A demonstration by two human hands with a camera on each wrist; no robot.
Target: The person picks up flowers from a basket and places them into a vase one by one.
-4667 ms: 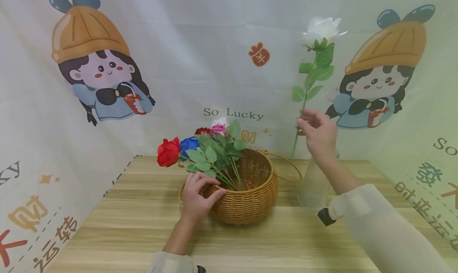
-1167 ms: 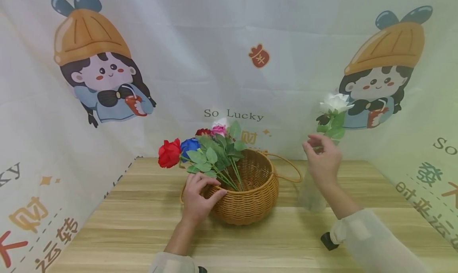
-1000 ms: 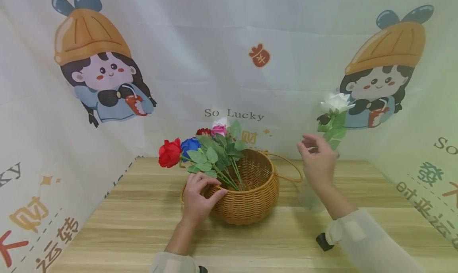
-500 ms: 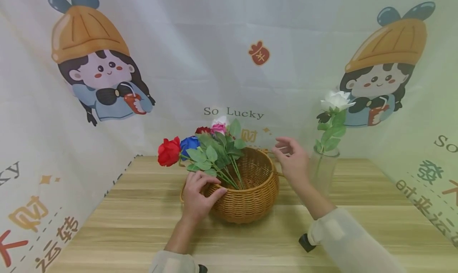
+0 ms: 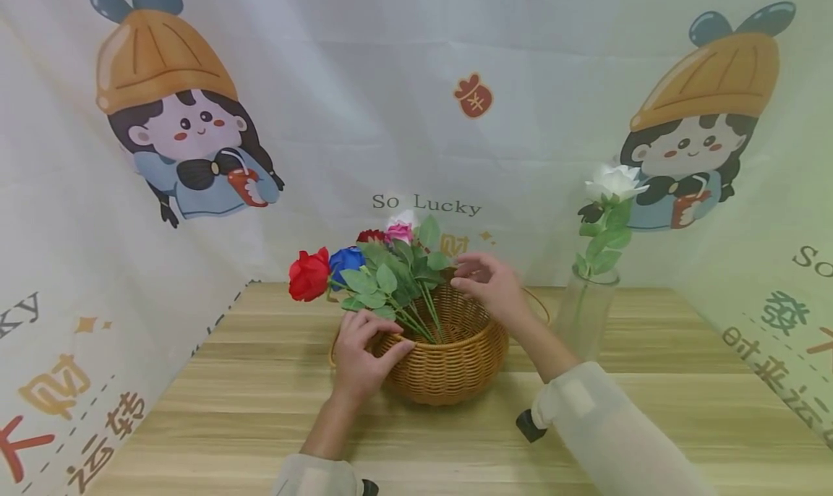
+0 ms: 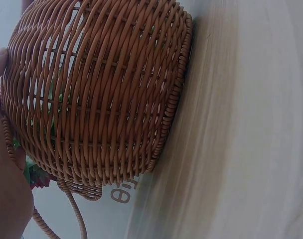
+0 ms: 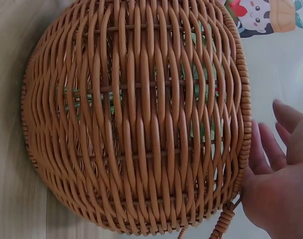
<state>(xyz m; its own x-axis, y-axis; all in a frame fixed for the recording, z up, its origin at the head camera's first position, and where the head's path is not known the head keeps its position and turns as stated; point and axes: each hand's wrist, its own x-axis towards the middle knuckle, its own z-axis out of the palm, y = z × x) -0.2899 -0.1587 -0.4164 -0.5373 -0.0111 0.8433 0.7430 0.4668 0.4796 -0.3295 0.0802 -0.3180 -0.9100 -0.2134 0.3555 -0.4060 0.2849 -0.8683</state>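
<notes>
My left hand (image 5: 361,351) holds the near-left rim of the wicker basket (image 5: 449,373), thumb on the front and fingers over the edge. Several artificial roses lean leftward out of the basket, among them a red rose (image 5: 309,274), a blue rose (image 5: 346,266) and a pink rose (image 5: 400,231). Over the basket's right side hovers my right hand (image 5: 496,288), fingers loosely bent and holding nothing, close to the green leaves (image 5: 437,262). A white rose (image 5: 614,184) stands in the clear vase (image 5: 586,315) to the right. In the left wrist view, the basket weave (image 6: 101,94) fills much of the frame.
A wooden table (image 5: 273,424) carries the basket and vase. Behind stands a white printed cloth (image 5: 364,105), which also covers both sides. The basket's looped handle (image 5: 540,304) sticks out on the right, between basket and vase.
The white rose has been lowered into the vase and let go. My right hand has then moved left, away from the vase to above the basket. My left hand has stayed on the rim.
</notes>
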